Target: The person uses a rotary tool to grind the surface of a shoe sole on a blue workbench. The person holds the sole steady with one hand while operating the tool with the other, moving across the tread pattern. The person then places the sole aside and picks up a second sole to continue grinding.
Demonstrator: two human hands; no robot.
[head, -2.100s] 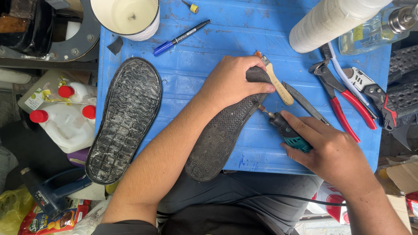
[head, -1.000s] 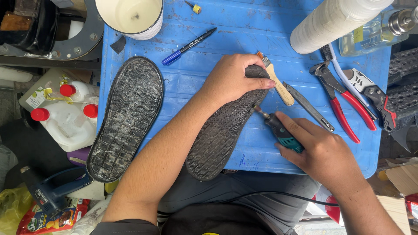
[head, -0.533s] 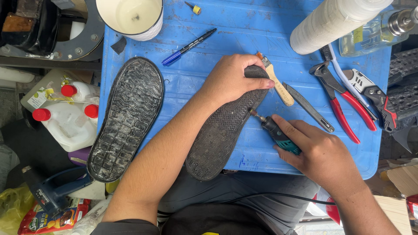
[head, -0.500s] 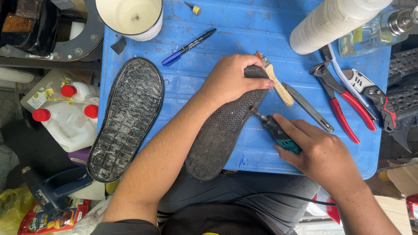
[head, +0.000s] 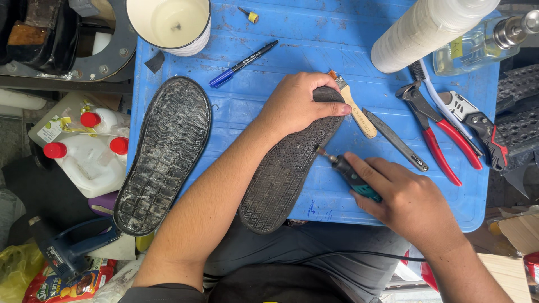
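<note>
Pressing down on the blue table (head: 236,106), 1 black shoe sole (head: 286,168) is pinned by the left hand (head: 297,104) while its edge is ground by the rotary tool (head: 351,177) gripped in the closed right hand (head: 404,199), so steady guidance along the rim is judged necessary.

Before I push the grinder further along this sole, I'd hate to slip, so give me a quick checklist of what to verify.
1. Left hand pins the black shoe sole at its top end: ok.
2. Right hand grips the teal rotary tool firmly: ok.
3. Tool tip on the sole's right edge: ok.
4. Left fingers away from the tip: ok.
5. Small brush and metal file lie close beside the work: not ok.
6. Whether the bit is spinning: cannot tell.
</note>
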